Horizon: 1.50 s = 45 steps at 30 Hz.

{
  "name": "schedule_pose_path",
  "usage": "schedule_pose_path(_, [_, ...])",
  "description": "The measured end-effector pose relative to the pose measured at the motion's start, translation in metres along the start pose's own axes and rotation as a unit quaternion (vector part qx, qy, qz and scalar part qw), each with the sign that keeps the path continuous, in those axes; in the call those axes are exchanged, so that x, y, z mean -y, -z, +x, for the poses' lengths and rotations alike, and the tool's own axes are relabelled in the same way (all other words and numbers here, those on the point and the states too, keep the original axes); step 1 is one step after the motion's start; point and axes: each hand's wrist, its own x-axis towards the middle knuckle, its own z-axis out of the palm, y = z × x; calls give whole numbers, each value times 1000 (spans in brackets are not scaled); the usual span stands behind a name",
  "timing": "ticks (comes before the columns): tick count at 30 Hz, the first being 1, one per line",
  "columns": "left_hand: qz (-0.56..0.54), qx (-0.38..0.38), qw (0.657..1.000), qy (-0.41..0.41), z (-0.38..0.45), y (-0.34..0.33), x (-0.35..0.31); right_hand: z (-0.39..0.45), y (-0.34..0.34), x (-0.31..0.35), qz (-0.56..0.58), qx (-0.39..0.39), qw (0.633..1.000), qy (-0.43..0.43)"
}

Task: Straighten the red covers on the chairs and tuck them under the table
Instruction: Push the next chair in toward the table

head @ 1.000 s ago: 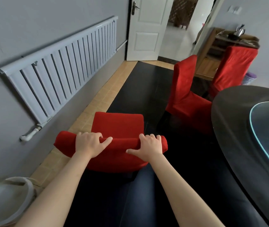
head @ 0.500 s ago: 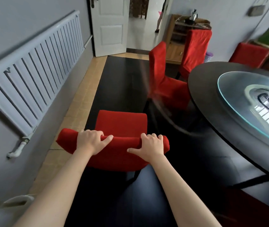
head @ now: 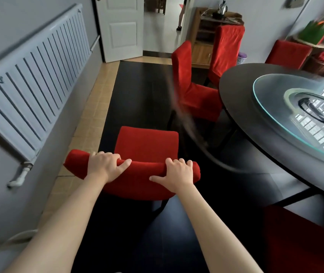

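1. The left hand (head: 103, 166) grips the top of the near chair (head: 137, 166), fingers curled over the red-covered backrest, thumb stretched along its rear face.
2. The right hand (head: 177, 173) grips the same backrest toward its right end, fingers over the top edge, thumb pointing left across the cover.
3. The near chair sits at about 12 o'clock from the person, its seat facing away; it is apart from the table (head: 242, 99), which lies at 2 o'clock.
4. A white bucket (head: 3, 251) shows at 7 o'clock, low by the wall.
5. A radiator (head: 31, 79) runs along the wall from 9 to 11 o'clock.
6. A second chair (head: 192, 85) stands at 1 o'clock, its seat partly under the table's edge.
7. A glass turntable (head: 275, 107) rests on the table.
8. A third chair (head: 226, 50) stands behind the second, and a fourth (head: 287, 54) beyond the table at 2 o'clock.
9. A white door (head: 121, 26) stands open at 12 o'clock.
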Motion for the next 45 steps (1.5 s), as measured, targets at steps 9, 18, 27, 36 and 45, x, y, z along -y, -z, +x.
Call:
schedule_pose_path(9, [-33,-8,997,-69,-7,2,13,-16,12,21,12,48,997,-60])
schedule_pose_path(18, [-37,5,984,-175,-35,-1,42,-73,-2,66,33,34,986,-157])
schedule_pose_path(27, [-16,-2,968,-248,-53,-3,66,-111,-17,105,31,18,977,-210])
schedule_pose_path(36, [-39,-42,956,-289,-49,-9,80,-123,-24,127,32,24,971,-235])
schedule_pose_path(45, [-55,-49,952,-298,-18,-10,69,-113,-18,120,37,10,966,-256])
